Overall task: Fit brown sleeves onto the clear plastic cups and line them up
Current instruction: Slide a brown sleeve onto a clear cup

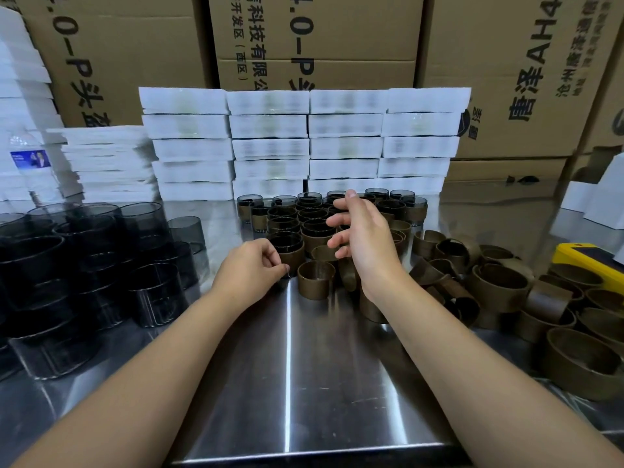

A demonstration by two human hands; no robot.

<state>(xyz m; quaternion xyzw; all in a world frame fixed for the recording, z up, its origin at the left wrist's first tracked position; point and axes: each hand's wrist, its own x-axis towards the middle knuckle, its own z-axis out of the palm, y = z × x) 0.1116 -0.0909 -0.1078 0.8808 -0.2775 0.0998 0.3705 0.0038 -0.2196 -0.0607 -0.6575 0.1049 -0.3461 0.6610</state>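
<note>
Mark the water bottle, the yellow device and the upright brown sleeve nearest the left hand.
water bottle [29, 160]: head view, on its blue label.
yellow device [569, 256]: head view, on its yellow casing.
upright brown sleeve [315, 287]: head view, on its front wall.

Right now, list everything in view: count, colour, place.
sleeved cups: dozens, brown on smoky clear, grouped mid-table
front sleeved cup: one, same colours, group's near left
bare cups: many, smoky clear, stacked left
loose sleeves: many, brown, heaped right
foam blocks: stacks, white, behind the cups
cardboard boxes: several, brown, at back
water bottle: one, clear, blue label, far left
yellow object: one, right edge
table: one, steel
left hand: grips front sleeved cup
right hand: open, above sleeved cups
</note>
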